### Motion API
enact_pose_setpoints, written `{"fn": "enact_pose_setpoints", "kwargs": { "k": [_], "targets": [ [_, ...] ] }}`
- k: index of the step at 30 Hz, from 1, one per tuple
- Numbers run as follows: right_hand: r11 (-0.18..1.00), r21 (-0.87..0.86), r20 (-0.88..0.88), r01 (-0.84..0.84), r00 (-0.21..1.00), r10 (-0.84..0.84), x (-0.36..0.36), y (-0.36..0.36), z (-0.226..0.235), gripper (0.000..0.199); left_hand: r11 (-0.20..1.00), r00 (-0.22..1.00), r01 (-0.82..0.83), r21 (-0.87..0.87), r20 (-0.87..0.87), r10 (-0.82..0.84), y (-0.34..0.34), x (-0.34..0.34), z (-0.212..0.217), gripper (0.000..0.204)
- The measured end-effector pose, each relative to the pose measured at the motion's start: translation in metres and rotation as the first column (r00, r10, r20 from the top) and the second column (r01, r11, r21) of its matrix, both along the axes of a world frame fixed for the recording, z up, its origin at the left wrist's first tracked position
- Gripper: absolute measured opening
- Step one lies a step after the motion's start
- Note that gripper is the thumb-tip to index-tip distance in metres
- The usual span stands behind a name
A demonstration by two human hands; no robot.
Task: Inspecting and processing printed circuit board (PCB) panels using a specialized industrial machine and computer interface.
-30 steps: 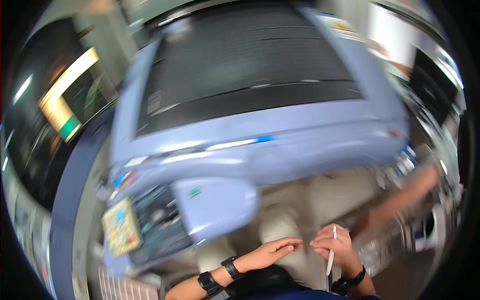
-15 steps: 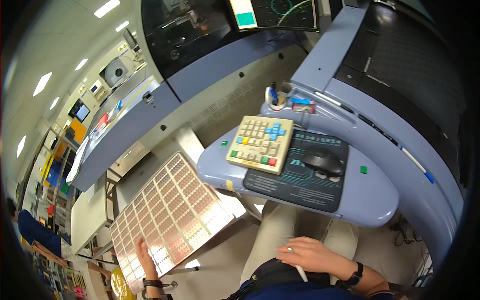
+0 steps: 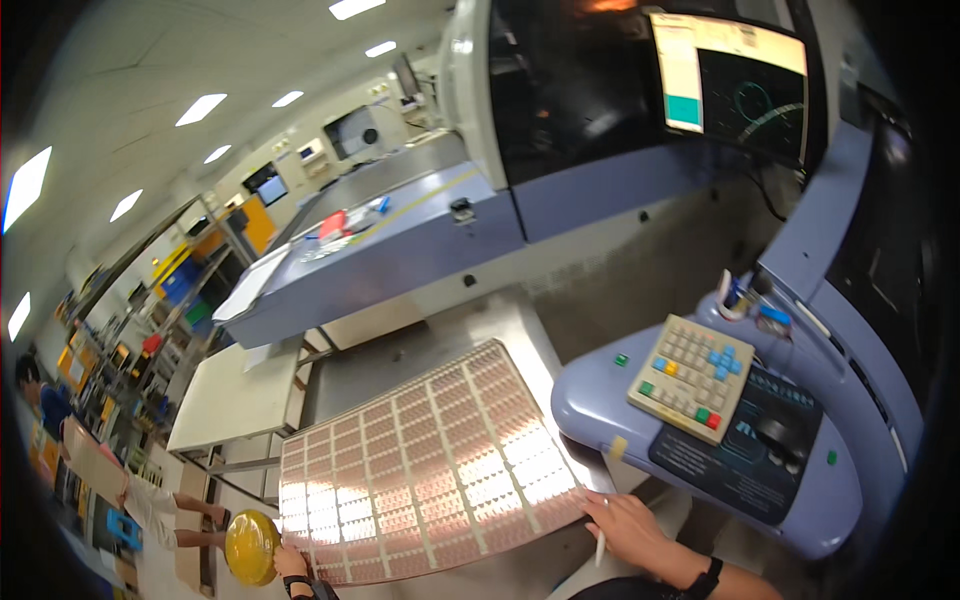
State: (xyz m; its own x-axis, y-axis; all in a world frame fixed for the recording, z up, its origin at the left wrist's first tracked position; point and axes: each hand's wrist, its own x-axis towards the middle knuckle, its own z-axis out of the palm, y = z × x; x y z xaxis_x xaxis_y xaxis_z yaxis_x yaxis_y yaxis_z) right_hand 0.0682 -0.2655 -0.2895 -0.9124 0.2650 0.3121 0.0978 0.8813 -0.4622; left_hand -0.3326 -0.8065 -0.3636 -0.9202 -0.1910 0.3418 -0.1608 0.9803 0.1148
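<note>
Two hands (image 3: 630,520), one copper panel (image 3: 430,465) (gridded)

Copper-pink panel (image 3: 430,470) gridded with small repeating squares, beige keypad (image 3: 692,376) with blue, red, green and yellow keys, pale blue console (image 3: 590,400), black mouse mat (image 3: 720,460), round yellow object (image 3: 251,546)

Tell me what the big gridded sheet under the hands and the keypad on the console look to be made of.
The large copper-coloured gridded sheet looks like thin copper-clad laminate or metal foil: it is glossy, throws back the ceiling lights and bows slightly. The left hand and right hand rest on its near edge. The beige keypad with coloured keys looks like matte moulded plastic, showing no glare.
</note>
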Motion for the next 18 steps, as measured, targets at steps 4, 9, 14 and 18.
{"fn": "enact_pose_setpoints", "kwargs": {
  "k": [4,9,14,18],
  "targets": [
    [0.991,0.122,-0.036,-0.061,0.997,0.065,-0.009,-0.004,0.009,0.03,0.961,0.994,-0.025,0.277,0.108,-0.005,-0.015,0.009,-0.004,0.04],
    [0.987,-0.132,-0.073,0.087,0.993,-0.097,-0.008,-0.007,0.001,0.026,0.916,0.998,0.014,0.401,0.051,-0.037,0.021,0.027,0.032,0.042],
    [0.997,-0.014,-0.097,0.073,0.993,-0.074,-0.014,0.0,-0.006,0.025,0.918,1.0,0.005,0.396,-0.002,-0.005,0.002,0.015,0.022,0.045],
    [0.98,0.194,-0.148,0.033,0.989,-0.004,-0.013,0.001,0.002,0.026,0.931,0.997,0.073,0.357,-0.023,-0.069,0.01,0.002,0.025,0.046]
  ]
}}
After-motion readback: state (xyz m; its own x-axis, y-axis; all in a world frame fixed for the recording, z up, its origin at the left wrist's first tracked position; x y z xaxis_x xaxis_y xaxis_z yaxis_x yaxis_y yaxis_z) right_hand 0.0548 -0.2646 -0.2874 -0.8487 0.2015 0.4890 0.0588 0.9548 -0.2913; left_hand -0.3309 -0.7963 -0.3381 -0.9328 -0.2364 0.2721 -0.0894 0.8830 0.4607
